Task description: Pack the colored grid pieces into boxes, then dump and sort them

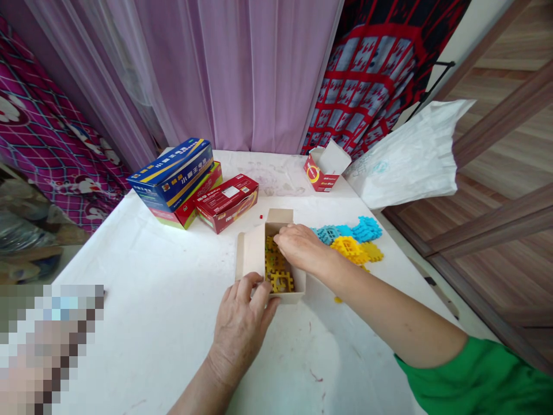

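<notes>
An open cardboard box [298, 283] stands on the white table with its flaps folded out. Inside lie several yellow notched plastic building blocks [280, 281]. My left hand [242, 323] holds the box's near left edge, thumb and fingers closed on the cardboard. Over the far right side of the box is my right hand [300, 245], its fingers bent down and pinched together inside the rim; what they grip is hidden. Just right of the box, loose blue blocks [367, 229] and yellow blocks [348, 248] lie in a pile, partly behind my right forearm.
At the back left, a blue box [173, 173] rests on a red and green box [190, 210], beside a closed red box [228, 202]. An open red box [322, 173] stands at the back right. A white plastic bag [415, 161] hangs past the table's right edge.
</notes>
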Motion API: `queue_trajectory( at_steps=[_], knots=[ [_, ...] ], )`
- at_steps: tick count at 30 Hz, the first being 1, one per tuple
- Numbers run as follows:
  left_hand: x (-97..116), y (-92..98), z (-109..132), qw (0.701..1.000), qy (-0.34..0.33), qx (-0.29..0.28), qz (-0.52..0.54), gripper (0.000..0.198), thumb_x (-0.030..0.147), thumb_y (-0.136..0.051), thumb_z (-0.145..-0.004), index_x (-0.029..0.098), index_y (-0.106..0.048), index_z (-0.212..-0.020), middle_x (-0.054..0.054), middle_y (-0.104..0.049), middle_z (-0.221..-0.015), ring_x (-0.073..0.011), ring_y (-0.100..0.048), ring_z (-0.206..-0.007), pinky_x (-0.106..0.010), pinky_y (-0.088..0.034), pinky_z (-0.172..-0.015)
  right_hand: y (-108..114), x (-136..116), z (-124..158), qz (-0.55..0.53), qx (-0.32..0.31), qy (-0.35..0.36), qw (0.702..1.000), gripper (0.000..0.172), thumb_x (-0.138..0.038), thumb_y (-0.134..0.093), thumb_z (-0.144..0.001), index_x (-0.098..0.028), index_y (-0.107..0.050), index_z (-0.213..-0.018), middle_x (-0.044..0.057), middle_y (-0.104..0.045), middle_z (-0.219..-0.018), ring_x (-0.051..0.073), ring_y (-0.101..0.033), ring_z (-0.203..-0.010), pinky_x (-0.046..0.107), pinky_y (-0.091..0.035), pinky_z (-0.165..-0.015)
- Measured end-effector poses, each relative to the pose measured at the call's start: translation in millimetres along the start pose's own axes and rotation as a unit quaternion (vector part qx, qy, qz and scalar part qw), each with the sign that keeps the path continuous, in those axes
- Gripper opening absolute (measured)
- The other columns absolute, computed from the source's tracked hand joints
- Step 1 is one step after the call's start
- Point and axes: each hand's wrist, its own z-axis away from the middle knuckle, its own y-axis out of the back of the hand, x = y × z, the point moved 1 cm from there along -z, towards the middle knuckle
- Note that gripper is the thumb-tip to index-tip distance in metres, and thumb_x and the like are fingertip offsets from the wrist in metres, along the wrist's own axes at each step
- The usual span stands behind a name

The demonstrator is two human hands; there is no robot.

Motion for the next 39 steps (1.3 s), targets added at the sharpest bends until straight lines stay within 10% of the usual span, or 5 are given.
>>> queue_trajectory(
  at_steps=[13, 39],
  knots=[
    [-1.3, -2.2, 0.1, 1.0, -0.003, 0.002, 0.003, 0.018, 0.024, -0.064, -0.084, 0.02, -0.055, -0.1, -0.006, -0.06, -0.101, -0.019, -0.061, -0.085, -0.033, -0.053, -0.072, 7.3, -4.2, -23.2, 0.004, -0.082, 0.002, 0.997, 0.026, -0.014, -0.054, -0.083, -0.014, -0.076, -0.098, 0.014, -0.074, -0.102, 0.024, -0.068, -0.098, 0.027, -0.05, -0.075],
    [-2.4, -1.5, 0.1, 1.0, -0.006, 0.0, 0.008, 0.016, 0.025, -0.061, -0.086, 0.02, -0.056, -0.1, -0.007, -0.06, -0.101, -0.0184, -0.061, -0.083, -0.032, -0.053, -0.071, -1.9, -11.1, -22.5, -0.01, -0.043, -0.006, 0.999, 0.033, -0.007, -0.042, -0.088, -0.009, -0.073, -0.1, 0.016, -0.073, -0.106, 0.022, -0.068, -0.097, 0.027, -0.051, -0.076]
  ],
)
